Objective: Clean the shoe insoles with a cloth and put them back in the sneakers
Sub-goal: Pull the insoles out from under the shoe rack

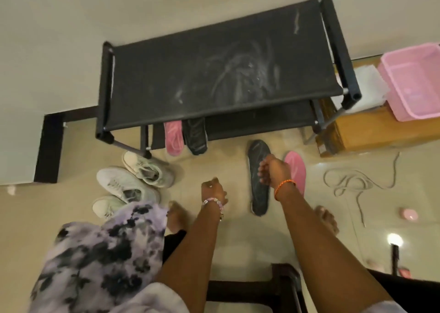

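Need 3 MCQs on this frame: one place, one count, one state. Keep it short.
1. Where does the pink insole lie?
A. on the floor right of the dark insole
B. in the pink tub
C. on top of the rack

2. How many white sneakers show left of the left hand?
A. one
B. three
C. five

3. What is the right hand doing?
A. holding a cloth
B. gripping the dark insole
C. hanging idle

Key: 1A, it lies on tile beside the dark one; 2B, three lie grouped by the rack leg; 3B, its fingers curl over the insole.

sneakers (133, 182) L of insoles (258, 177) | rack (223, 79) behind | basin (414, 82) R
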